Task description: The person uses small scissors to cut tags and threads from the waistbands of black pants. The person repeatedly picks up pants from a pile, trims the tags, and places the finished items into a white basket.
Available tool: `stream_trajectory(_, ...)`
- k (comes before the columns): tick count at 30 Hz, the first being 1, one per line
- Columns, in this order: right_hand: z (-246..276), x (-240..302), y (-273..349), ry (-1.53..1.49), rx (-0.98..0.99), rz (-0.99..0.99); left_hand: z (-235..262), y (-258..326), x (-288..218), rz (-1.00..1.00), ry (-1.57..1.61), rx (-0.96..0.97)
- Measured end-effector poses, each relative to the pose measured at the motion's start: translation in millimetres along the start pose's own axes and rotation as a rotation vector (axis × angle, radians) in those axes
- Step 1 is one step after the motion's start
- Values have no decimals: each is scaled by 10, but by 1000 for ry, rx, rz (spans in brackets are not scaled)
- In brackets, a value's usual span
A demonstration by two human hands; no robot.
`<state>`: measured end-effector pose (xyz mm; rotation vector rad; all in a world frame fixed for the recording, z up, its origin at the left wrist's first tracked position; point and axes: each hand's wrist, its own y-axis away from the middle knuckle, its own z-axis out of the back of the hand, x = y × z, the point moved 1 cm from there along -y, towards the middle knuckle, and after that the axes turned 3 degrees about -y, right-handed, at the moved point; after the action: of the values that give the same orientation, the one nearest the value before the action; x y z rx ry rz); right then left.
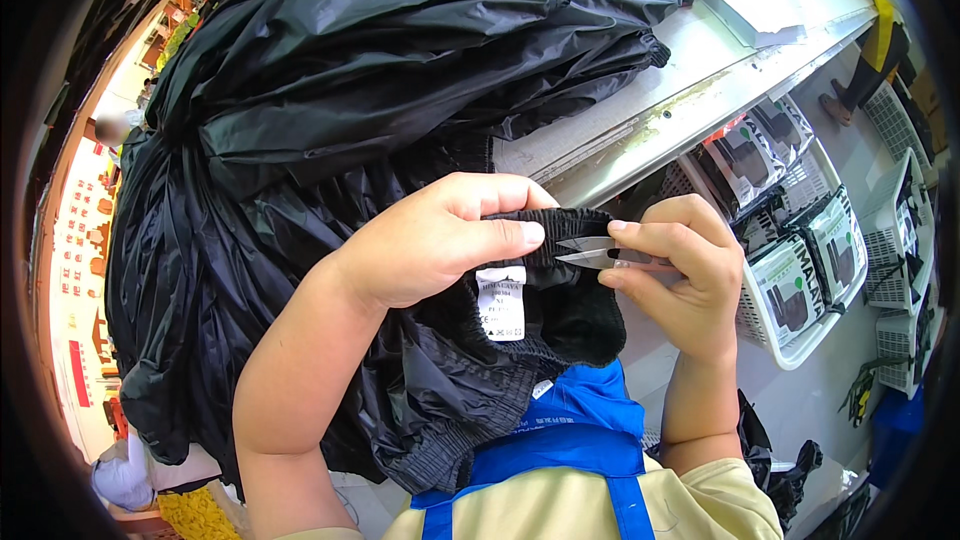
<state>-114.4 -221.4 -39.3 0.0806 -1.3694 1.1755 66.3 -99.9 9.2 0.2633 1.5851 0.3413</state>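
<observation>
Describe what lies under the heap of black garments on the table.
Under the heap of black garments only the pale table shows, along its right side. Whatever else lies beneath stays covered by the fabric.

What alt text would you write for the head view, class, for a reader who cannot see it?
A person's left hand pinches the waistband of a black garment with a white label, while the right hand holds small snips with the blades at the waistband. More black garments lie heaped on a table; white baskets of packaged goods stand to the right.
</observation>
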Motion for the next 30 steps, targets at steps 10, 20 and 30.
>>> stream_trajectory(10, 48, -90, 59, -37, -57, 7, 25, 20, 20, -17, 1, 29)
stream_trajectory(20, -28, -58, -77, 25, 30, 73, 8, 24, 1, -3, -1, 31)
stream_trajectory(30, 25, -87, 2, 28, -53, 20, -4, 23, 4, 18, -57, 42)
